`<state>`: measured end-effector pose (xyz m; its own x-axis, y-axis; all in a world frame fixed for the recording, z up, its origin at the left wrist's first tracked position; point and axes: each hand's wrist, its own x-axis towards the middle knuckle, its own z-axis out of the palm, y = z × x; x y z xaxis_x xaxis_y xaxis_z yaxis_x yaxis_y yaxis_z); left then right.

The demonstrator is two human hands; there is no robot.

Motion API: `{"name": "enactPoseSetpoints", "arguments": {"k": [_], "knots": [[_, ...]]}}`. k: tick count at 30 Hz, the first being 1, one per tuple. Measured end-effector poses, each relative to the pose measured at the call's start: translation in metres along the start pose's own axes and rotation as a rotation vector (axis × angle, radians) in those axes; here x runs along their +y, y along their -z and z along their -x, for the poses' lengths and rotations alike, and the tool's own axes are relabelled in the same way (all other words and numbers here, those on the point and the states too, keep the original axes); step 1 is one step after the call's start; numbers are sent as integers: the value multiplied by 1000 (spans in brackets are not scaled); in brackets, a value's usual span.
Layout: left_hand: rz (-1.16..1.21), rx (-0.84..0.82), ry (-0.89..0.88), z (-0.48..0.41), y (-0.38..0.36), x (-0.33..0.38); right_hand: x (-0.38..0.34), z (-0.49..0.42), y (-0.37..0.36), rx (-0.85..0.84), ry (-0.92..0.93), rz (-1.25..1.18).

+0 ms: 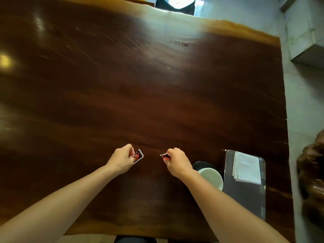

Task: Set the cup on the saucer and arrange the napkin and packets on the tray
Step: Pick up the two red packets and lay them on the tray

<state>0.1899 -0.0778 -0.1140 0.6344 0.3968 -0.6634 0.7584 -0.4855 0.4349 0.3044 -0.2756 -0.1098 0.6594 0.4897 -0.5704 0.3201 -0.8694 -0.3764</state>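
My left hand (122, 159) pinches a small red, black and white packet (138, 155) just above the dark wooden table (140, 85). My right hand (177, 162) pinches a second, similar packet (165, 156). To the right of my right forearm a white cup (212, 177) stands on a dark saucer (201, 164), partly hidden by that arm. Further right lies a grey ribbed tray (245, 199) with a folded white napkin (247, 168) on its far half.
The table's right edge runs just beyond the tray, with pale floor past it. A carved dark wooden piece (312, 172) stands off the right edge. A dark chair back (175, 6) shows beyond the far edge.
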Motion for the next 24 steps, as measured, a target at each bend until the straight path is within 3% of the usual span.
{"name": "enactPoseSetpoints", "arguments": {"k": [5,9,14,20,24], "knots": [[114,42,-53,34,8,23,-2,26,24,-29,-41,-345],[177,63,-98,64,13,55,5,48,52,-63,-55,-477],[320,-53,-145,97,6,100,23,78,86,-31,26,-672],[269,-118,-244,131,-11,151,51,111,116,7,120,-760],[442,-139,-245,147,-26,176,74,133,128,7,134,-805]]}}
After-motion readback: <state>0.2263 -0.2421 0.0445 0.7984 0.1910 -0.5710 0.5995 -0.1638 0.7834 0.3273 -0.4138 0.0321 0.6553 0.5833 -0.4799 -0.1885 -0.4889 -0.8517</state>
